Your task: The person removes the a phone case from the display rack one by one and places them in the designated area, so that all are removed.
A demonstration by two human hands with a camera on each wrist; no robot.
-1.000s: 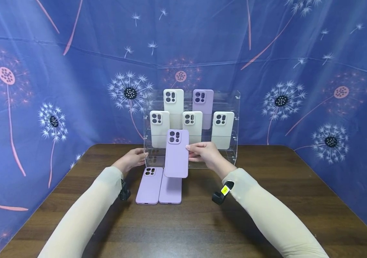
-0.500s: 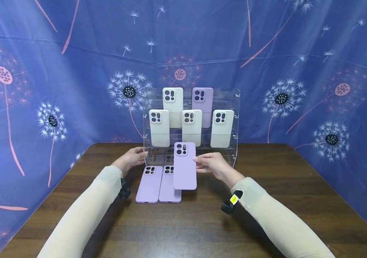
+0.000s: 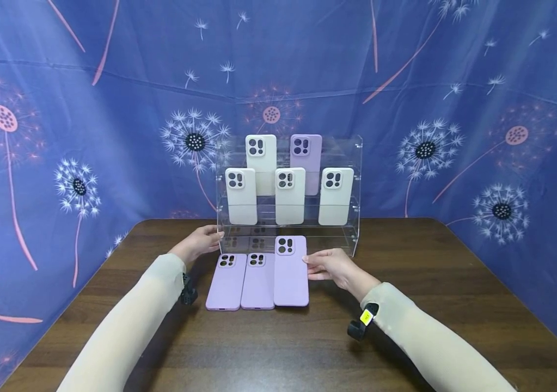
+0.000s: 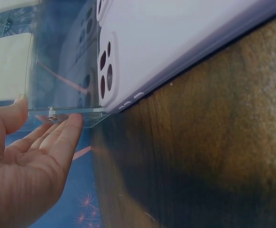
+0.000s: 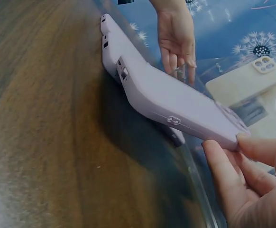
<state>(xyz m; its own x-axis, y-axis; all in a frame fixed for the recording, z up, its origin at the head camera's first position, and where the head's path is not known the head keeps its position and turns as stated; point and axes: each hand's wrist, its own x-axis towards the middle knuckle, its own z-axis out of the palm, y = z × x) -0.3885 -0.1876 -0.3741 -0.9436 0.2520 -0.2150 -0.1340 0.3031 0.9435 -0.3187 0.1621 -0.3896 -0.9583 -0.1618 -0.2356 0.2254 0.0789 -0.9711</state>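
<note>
My right hand (image 3: 333, 267) pinches a purple phone case (image 3: 291, 272) by its right edge, between thumb and fingers. This case is tilted, close over the table, just right of two purple phone cases lying flat side by side, the left one (image 3: 226, 283) and the right one (image 3: 258, 282). In the right wrist view the held case (image 5: 176, 95) shows its side buttons and overlaps the lying cases. My left hand (image 3: 197, 243) rests its fingers against the left side of a clear acrylic stand (image 3: 329, 239). In the left wrist view those fingers are fairly straight beside a metal screw (image 4: 52, 114).
On the stand's tiers stand several cases: a white one (image 3: 261, 163) and a purple one (image 3: 306, 163) on top, and three white ones below, including the middle white case (image 3: 290, 198). The brown wooden table (image 3: 405, 283) meets a blue dandelion-print cloth (image 3: 454, 81) behind.
My right hand has moved the held purple case down and to the right, from in front of the stand to beside the lying cases. My left hand stays at the stand.
</note>
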